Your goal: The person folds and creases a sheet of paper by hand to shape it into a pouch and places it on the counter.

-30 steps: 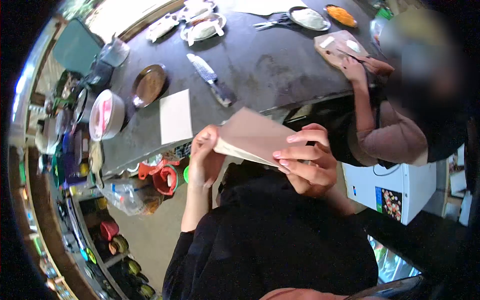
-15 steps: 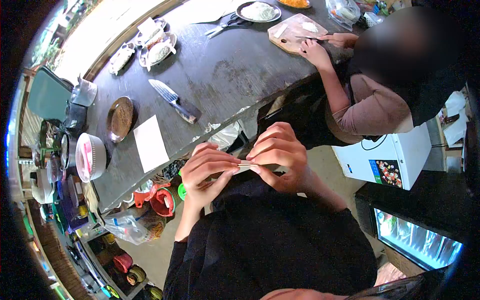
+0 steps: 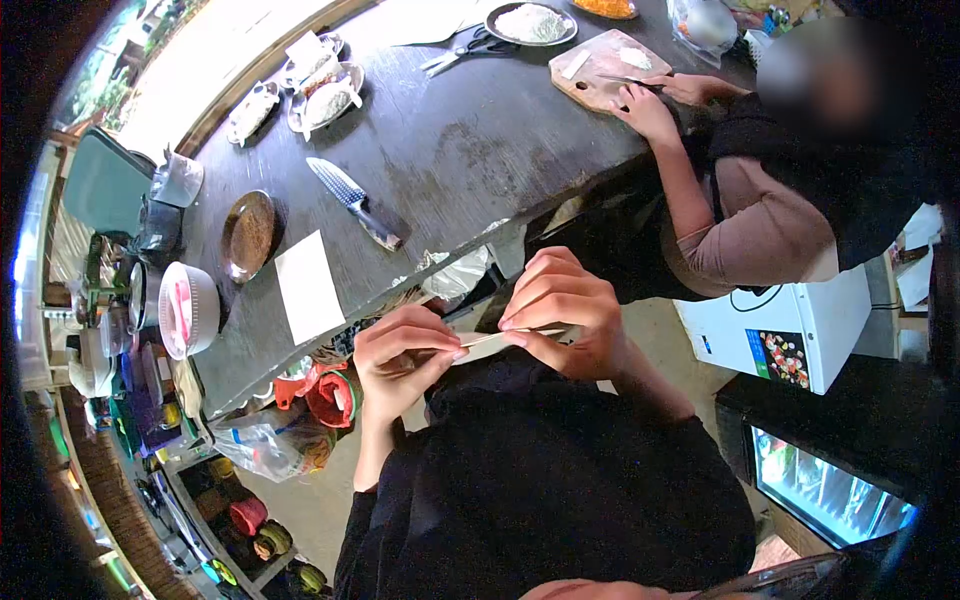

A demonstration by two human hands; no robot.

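Note:
In front of my chest, both hands hold a thin white paper-like sheet [image 3: 484, 345], seen nearly edge-on and apparently folded. My left hand [image 3: 402, 355] pinches its left end between thumb and fingers. At the other end my right hand [image 3: 565, 312] is closed on it the same way, with curled fingers hiding part of it. Beyond my left hand, a flat white sheet of paper [image 3: 308, 287] lies on the dark table. A kitchen knife [image 3: 352, 202] with a dimpled blade rests farther back, apart from my hands.
Along the dark table [image 3: 450, 170] are a brown plate [image 3: 248, 237], a white basket [image 3: 190, 310], scissors [image 3: 468, 50] and plates of white food [image 3: 326, 103]. At right, a co-worker's hands [image 3: 650, 108] use a knife on a wooden board [image 3: 600, 62]. A white freezer [image 3: 770, 325] stands behind.
My hands have moved slightly apart, and more of the white sheet shows between them. The whole view has shifted a little. The co-worker's hands stay at the board.

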